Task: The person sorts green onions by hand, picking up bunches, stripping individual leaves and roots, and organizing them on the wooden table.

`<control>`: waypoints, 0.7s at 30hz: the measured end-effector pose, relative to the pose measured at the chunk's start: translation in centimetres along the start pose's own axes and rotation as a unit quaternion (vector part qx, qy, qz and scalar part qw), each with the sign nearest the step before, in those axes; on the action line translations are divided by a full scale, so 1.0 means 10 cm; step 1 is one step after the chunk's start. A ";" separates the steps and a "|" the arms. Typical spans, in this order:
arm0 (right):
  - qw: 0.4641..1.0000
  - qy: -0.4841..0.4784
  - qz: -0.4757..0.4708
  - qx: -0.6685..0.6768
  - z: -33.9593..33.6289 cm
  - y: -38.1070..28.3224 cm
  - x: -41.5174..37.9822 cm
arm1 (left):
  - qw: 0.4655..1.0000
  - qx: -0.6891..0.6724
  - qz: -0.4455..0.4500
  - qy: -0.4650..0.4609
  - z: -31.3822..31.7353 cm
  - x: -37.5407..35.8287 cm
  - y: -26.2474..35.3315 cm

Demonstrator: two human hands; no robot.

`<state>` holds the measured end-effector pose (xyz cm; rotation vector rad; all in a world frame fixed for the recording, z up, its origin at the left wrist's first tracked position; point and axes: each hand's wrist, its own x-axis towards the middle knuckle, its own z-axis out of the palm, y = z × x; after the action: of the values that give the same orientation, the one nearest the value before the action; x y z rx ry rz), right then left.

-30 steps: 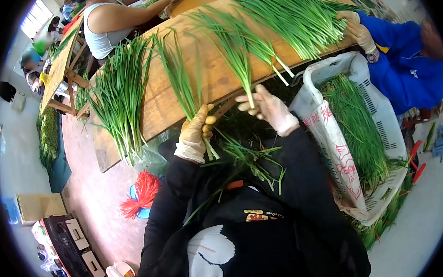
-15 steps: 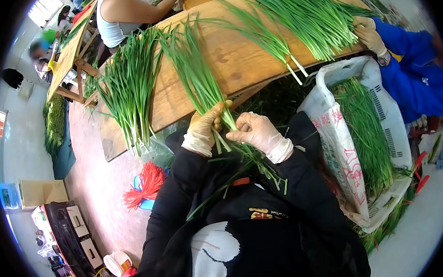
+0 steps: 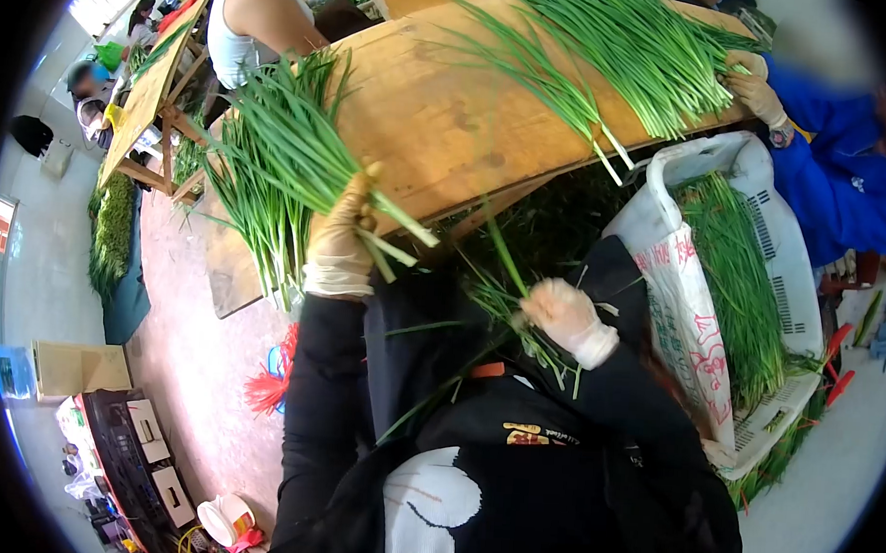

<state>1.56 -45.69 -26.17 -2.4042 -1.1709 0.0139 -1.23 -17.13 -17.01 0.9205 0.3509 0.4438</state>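
Left hand (image 3: pixel 340 236) clamped on a bunch of garlic chives (image 3: pixel 289 148) above the wooden table (image 3: pixel 451 117); right hand (image 3: pixel 561 313) pinching loose scraps (image 3: pixel 502 300) at lap. Piles left unsorted.

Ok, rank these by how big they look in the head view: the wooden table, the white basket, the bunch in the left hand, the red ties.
1. wooden table
2. white basket
3. bunch in the left hand, nearer the camera, so somewhat unsure
4. red ties
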 end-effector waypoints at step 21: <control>0.922 -0.120 -0.355 0.100 -0.17 -0.29 1.49 | 0.995 -0.029 -0.090 -0.019 -0.37 0.14 0.33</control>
<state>9.26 -33.66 -20.63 -1.7172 -1.9860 0.1904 -2.52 -12.16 -16.49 0.8323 0.3804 0.2685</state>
